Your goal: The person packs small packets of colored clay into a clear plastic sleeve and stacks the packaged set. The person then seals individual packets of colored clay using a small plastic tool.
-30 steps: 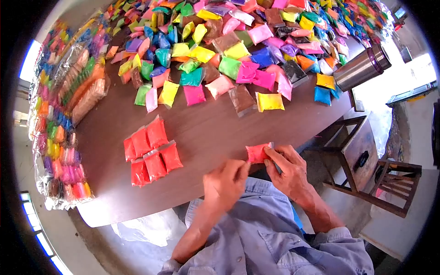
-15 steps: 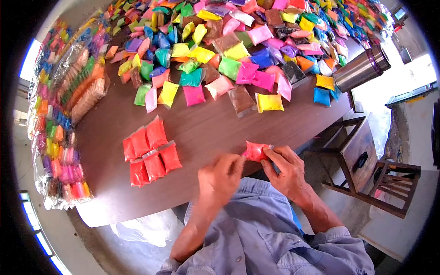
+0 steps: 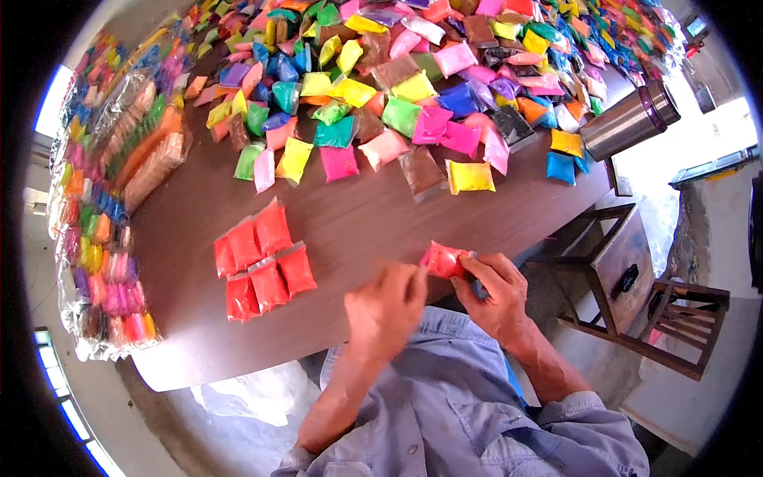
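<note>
My right hand [image 3: 494, 292] pinches a small clear packet with red filling [image 3: 447, 259], thumb below and fingers at its right end. My left hand [image 3: 385, 306] is closed and smeared by motion, its curled fingertips close to the packet's pink left edge. Whether those fingertips grip the edge I cannot make out. To the left, several similar red packets [image 3: 269, 285] lie on the brown table [image 3: 350, 219] in two short, close rows.
A heap of many-coloured packets [image 3: 405, 87] covers the table's far side. Bundled packets in clear wrap [image 3: 99, 270] line the left edge. A steel flask [image 3: 628, 123] lies tilted at the right, with a wooden stool [image 3: 612, 270] beyond the table edge.
My left hand has shifted very slightly and is more blurred. The red packet stays in my right hand, tilted a little more. The view has moved marginally.
</note>
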